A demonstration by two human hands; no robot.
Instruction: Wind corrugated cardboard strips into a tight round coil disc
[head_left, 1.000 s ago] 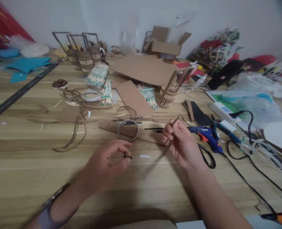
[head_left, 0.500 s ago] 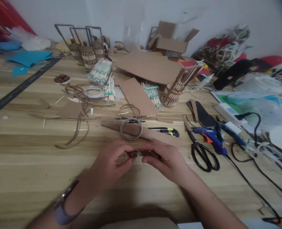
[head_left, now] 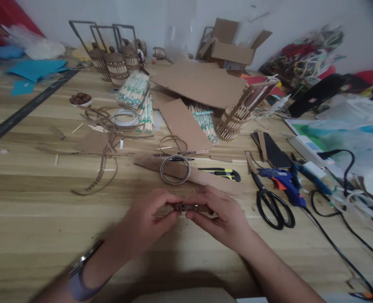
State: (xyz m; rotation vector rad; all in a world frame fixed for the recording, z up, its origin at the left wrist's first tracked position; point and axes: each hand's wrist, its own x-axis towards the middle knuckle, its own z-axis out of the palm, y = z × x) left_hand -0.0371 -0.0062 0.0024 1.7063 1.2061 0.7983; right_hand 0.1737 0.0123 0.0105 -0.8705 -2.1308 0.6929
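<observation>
My left hand (head_left: pixel 151 216) and my right hand (head_left: pixel 222 214) meet low over the middle of the table. Between their fingertips runs a narrow brown strip (head_left: pixel 191 207) with a darker notched bit near its middle; fingers cover most of it, and its exact kind is unclear. Both hands are closed in a pinch on it. Just beyond the fingers lies a pale ring (head_left: pixel 189 171), on top of a long cardboard strip (head_left: pixel 202 179). A yellow and black utility knife (head_left: pixel 222 173) is beside that ring.
Black-handled scissors (head_left: pixel 275 208) and a blue glue gun (head_left: pixel 286 185) with its cable lie to the right. Braided strips (head_left: pixel 102 166) are at left. Farther back stand small slatted lanterns (head_left: pixel 116 69), stick bundles (head_left: pixel 134 90), cardboard sheets (head_left: pixel 202 82) and an open box (head_left: pixel 232 52).
My right hand's thumb and fingers have drawn closer to my left fingertips, closing around the brown strip. The view has shifted slightly.
</observation>
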